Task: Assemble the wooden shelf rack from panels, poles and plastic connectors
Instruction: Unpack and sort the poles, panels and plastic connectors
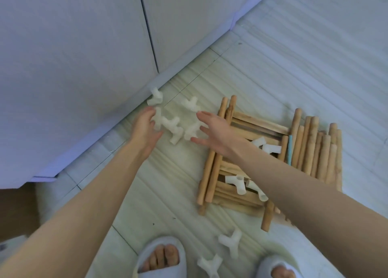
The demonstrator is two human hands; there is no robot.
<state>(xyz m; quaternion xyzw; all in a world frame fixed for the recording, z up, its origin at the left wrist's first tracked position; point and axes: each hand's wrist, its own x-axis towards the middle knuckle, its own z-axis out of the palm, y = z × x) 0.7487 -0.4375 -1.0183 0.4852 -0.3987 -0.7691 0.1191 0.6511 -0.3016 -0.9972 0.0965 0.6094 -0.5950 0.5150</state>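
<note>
Both arms reach forward over the pale tiled floor (294, 71) toward a loose cluster of white plastic connectors (175, 128) lying near the white baseboard (117, 128); the left hand (144, 128) has its fingers curled round one connector (157, 119) at the cluster's left edge, gripping it; the right hand (216, 130) hangs just beside the cluster's right side with fingers straight and spread, holding nothing, and whether its fingertips touch a connector cannot be told; two more connectors (155, 98) lie just beyond the hands, close to the baseboard; to the right on the floor lies a stack of slatted wooden panels (258, 121) with wooden poles (216, 151) laid along its left edge and a bundle of poles (315, 143) along its right edge, a light blue strip (290, 149) showing among them; several connectors (239, 183) rest on top of the panels, partly hidden by the right forearm; two further connectors (230, 243) lie on the floor near the bottom edge, between a pair of pale slippers (161, 254) worn on the person's feet.
</note>
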